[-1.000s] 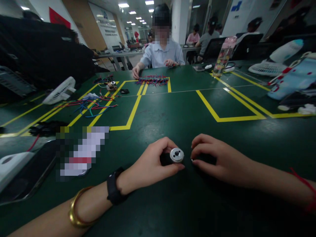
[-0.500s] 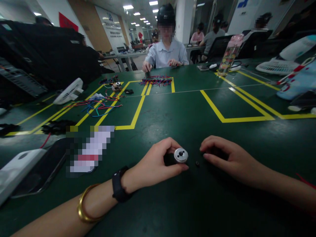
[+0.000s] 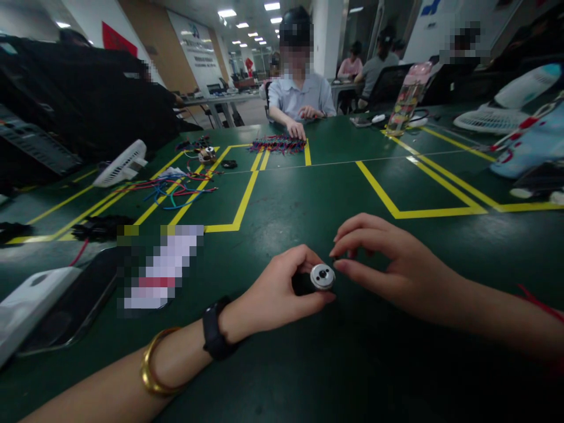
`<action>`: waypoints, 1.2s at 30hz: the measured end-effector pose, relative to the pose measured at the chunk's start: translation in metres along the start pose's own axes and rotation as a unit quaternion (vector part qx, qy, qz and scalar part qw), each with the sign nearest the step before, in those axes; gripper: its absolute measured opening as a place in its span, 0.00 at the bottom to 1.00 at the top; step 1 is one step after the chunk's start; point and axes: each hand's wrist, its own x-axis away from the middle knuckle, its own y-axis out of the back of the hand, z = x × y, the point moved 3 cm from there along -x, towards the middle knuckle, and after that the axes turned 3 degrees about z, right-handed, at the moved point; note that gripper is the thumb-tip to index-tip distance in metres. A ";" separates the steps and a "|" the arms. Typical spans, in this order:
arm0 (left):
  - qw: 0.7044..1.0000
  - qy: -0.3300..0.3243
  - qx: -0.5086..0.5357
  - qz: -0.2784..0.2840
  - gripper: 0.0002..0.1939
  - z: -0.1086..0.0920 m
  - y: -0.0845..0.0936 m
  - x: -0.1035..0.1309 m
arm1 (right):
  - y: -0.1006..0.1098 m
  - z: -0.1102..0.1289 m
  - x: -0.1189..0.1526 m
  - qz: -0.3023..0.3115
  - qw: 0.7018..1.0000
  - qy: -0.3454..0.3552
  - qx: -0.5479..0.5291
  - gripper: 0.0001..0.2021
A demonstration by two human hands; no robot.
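Observation:
A silver round metal part [image 3: 323,277] with a dark centre and small holes in its top face is gripped between the thumb and fingers of my left hand [image 3: 282,289]. Just to its upper right, my right hand [image 3: 388,252] pinches a small dark piece [image 3: 334,259] between thumb and forefinger. The small piece is close to the silver part, with a narrow gap between them. Its shape is mostly hidden by the fingertips.
The green table [image 3: 304,205] has yellow tape lines. Loose wires [image 3: 176,191], a phone [image 3: 74,299] and a white fan [image 3: 121,164] are at the left. A person [image 3: 299,94] opposite touches a wire bundle [image 3: 277,144]. A bottle [image 3: 408,103] stands back right.
My right hand has moved left and up, towards the silver part, and has picked up the small dark piece from the table. The person opposite has moved a hand to the wire bundle's right end.

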 end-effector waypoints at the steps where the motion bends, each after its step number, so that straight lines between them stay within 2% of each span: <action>1: 1.000 -0.001 -0.004 -0.004 0.14 0.000 0.000 0.000 | -0.001 0.004 -0.004 0.004 1.000 0.010 0.002 0.05; 6: 1.000 -0.011 -0.017 0.001 0.13 0.001 -0.001 -0.001 | -0.012 0.007 -0.006 0.073 0.997 0.008 0.003 0.06; 11: 1.000 0.003 -0.004 0.012 0.15 0.002 -0.001 -0.001 | -0.002 -0.002 0.005 0.021 1.000 -0.009 -0.004 0.06; 13: 1.000 0.003 0.004 0.015 0.15 0.001 -0.001 -0.001 | 0.004 -0.012 0.011 0.003 0.999 -0.042 -0.007 0.07; 17: 1.000 0.003 0.010 0.013 0.14 -0.001 0.000 -0.001 | 0.006 -0.044 0.027 0.015 0.987 -0.154 -0.038 0.10; 21: 1.000 0.000 0.011 0.015 0.14 -0.001 0.000 -0.001 | 0.003 -0.062 0.040 0.009 0.975 -0.201 -0.096 0.11; 26: 1.000 0.006 0.011 0.017 0.15 0.000 0.000 0.000 | -0.004 -0.057 0.040 0.046 0.988 -0.144 -0.045 0.08; 32: 1.000 0.005 0.022 0.017 0.14 0.000 -0.001 0.000 | -0.012 -0.036 0.027 0.136 0.989 -0.042 0.049 0.06; 34: 1.000 0.001 0.020 0.016 0.14 0.000 -0.001 0.000 | -0.011 -0.024 0.020 0.110 0.993 -0.027 0.030 0.06; 36: 1.000 0.001 0.009 0.011 0.14 0.001 0.000 0.000 | -0.009 -0.013 0.012 0.050 0.999 -0.016 0.005 0.06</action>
